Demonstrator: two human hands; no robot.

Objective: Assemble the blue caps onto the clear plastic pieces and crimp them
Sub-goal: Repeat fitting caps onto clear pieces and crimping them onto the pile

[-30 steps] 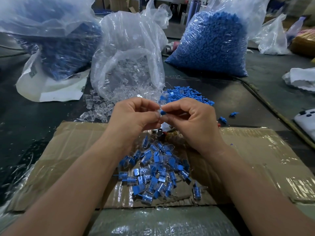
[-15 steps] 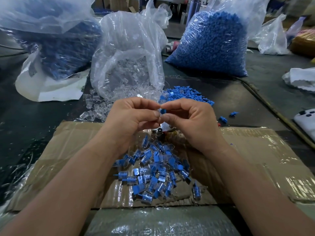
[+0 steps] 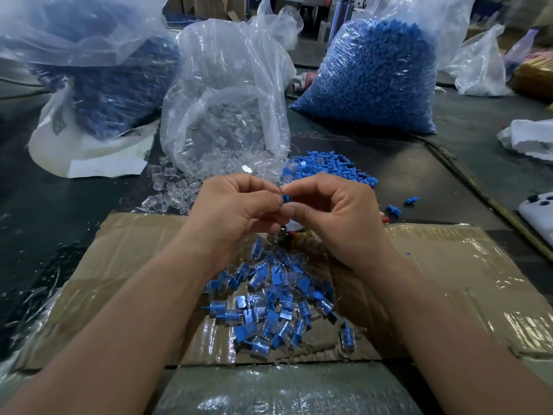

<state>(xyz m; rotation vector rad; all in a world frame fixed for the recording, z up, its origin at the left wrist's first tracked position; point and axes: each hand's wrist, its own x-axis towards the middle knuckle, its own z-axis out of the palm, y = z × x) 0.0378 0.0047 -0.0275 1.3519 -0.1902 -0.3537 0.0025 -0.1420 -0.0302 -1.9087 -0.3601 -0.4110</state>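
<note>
My left hand [image 3: 236, 211] and my right hand [image 3: 332, 214] meet fingertip to fingertip above the cardboard, both pinching one small blue cap [image 3: 286, 198]. Any clear piece under the fingers is hidden. Below the hands lies a heap of assembled blue-and-clear pieces [image 3: 269, 307]. Loose clear plastic pieces [image 3: 170, 190] spill from an open clear bag [image 3: 227, 115] behind my left hand. A pile of loose blue caps [image 3: 326, 167] lies behind my right hand.
A flattened, taped cardboard sheet [image 3: 449, 280] covers the dark table. A big bag of blue caps [image 3: 371, 79] stands at back right, another blue-filled bag [image 3: 98, 73] at back left. Stray blue caps [image 3: 392, 209] lie to the right, near a white device [image 3: 538, 211].
Both hands have stayed together at the same spot. The fingertips have shifted slightly around the blue cap, which now shows a bit more between them.
</note>
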